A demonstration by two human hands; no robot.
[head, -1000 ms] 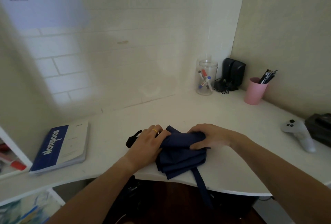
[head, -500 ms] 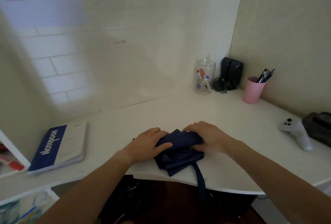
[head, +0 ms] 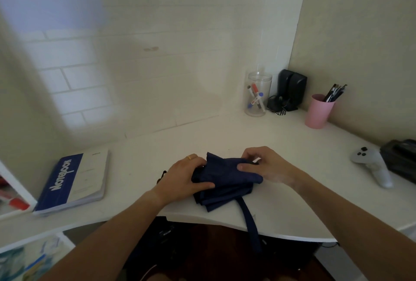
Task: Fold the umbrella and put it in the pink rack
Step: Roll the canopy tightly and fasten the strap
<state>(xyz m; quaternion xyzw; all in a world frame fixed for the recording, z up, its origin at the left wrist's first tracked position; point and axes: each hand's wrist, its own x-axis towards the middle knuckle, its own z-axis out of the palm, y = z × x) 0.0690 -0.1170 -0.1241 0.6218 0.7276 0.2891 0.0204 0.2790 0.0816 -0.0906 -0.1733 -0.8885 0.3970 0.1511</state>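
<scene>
A navy blue umbrella point(head: 225, 181) lies collapsed on the white desk point(head: 281, 145) near its front edge, its cloth bunched in folds. A fabric strap point(head: 249, 220) hangs from it over the desk edge. My left hand point(head: 184, 177) grips the left end, thumb laid across the cloth; a gold ring shows on one finger. My right hand point(head: 265, 166) pinches the cloth at the right end, thumb on top. A dark wrist loop point(head: 161, 176) sticks out left of my left hand. No pink rack is in view; the only pink thing is a pen cup point(head: 318, 112).
A blue notebook point(head: 72, 181) lies at the desk's left. A clear jar of markers point(head: 257, 94) and black speakers point(head: 291, 87) stand in the back corner. A white game controller point(head: 371, 166) and a black object point(head: 403, 159) sit at the right.
My right hand has lifted its fingers and now pinches the cloth at the right end instead of pressing flat. The umbrella bundle has turned slightly; the left hand stays on it.
</scene>
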